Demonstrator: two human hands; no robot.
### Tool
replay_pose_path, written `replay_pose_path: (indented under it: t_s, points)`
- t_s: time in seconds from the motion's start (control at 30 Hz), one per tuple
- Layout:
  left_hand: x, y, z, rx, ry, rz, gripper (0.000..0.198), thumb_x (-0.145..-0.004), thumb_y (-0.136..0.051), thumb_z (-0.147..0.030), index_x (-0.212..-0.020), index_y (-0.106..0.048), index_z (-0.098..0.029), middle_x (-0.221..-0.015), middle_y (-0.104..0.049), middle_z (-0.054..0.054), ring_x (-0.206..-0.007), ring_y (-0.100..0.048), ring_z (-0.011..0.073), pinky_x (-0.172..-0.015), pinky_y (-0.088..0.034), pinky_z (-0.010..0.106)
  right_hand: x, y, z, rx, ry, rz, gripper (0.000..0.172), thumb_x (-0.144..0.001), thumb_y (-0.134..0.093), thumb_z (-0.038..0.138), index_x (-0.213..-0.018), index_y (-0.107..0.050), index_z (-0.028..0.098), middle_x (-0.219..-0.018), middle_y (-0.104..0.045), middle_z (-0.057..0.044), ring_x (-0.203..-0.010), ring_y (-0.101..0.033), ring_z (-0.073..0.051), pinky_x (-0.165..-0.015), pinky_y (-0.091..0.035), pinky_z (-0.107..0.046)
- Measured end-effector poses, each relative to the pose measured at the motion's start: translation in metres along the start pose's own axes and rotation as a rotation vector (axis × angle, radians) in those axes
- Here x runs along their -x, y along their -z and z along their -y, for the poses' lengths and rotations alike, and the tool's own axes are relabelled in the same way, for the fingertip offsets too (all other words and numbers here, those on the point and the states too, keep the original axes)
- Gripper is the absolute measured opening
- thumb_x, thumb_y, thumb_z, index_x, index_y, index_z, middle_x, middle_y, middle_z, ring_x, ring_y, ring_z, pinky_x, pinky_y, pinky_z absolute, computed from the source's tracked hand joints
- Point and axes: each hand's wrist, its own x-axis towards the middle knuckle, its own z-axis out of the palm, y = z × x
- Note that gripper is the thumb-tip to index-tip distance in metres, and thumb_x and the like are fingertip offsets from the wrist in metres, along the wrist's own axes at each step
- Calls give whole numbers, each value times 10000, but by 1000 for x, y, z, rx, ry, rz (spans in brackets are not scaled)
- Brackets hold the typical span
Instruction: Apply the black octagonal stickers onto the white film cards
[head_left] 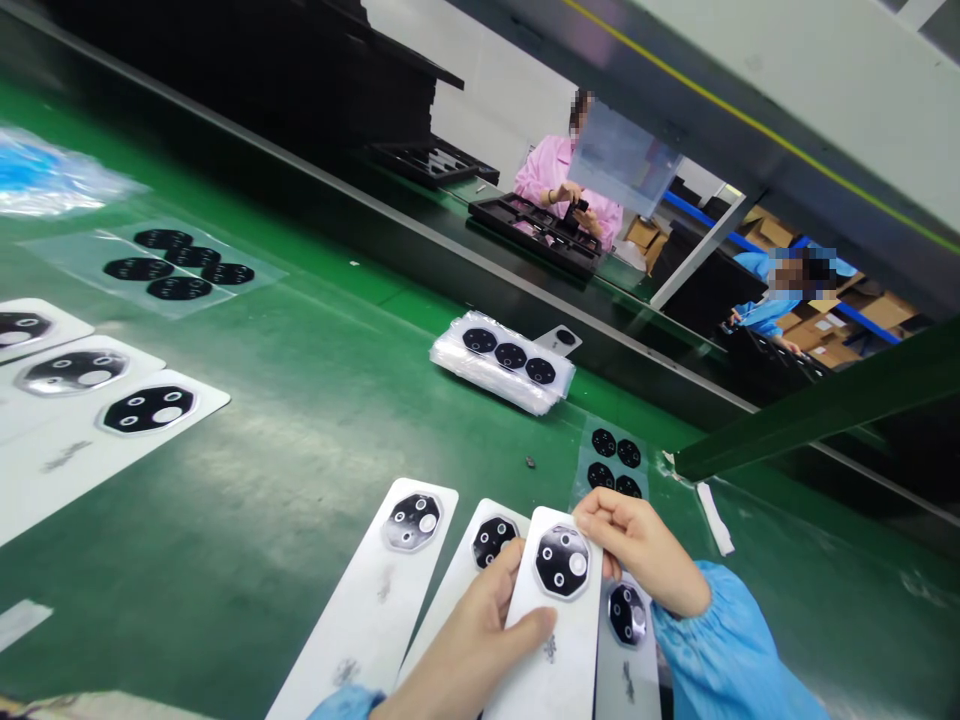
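Note:
My left hand [472,640] grips a white phone back cover [555,640] by its lower left edge, thumb across the front. My right hand [637,550] pinches the cover's top right corner next to its black camera ring [562,562], fingers curled. Three more white covers lie under and beside it: one at the left [375,600], one partly hidden [472,570], and one under my right wrist [626,650]. A clear sheet of black round stickers [615,462] lies just beyond my right hand.
More white covers [112,420] lie at the left on the green belt [315,420]. Another sticker sheet [172,265], a bagged stack of parts [502,362] and a blue plastic wrap [45,175] sit farther off. Two other people work across the line by black trays [540,230].

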Motion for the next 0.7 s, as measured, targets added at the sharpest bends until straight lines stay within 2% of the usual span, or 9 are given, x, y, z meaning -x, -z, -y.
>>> replay_pose_path:
  t_s: [0.23, 0.7]
  points:
    - [2, 0, 2, 15, -1, -4, 460, -754, -577, -138, -1199, -483, -202, -1143, -625, 60, -1049, -580, 240, -851, -460, 343, 0, 0, 3, 19, 5, 5, 394, -815, -549, 527, -751, -544, 139, -512, -461, 62, -411, -439, -58, -392, -336, -166]
    - [2, -3, -1, 54, -7, -15, 441, -763, -595, -161, -1191, -499, -211, -1142, -617, 49, -1034, -577, 230, -882, -442, 339, 1, 0, 6, 41, 22, 3, 383, -831, -538, 534, -766, -549, 157, -570, -483, 45, -453, -464, -76, -429, -363, -190]
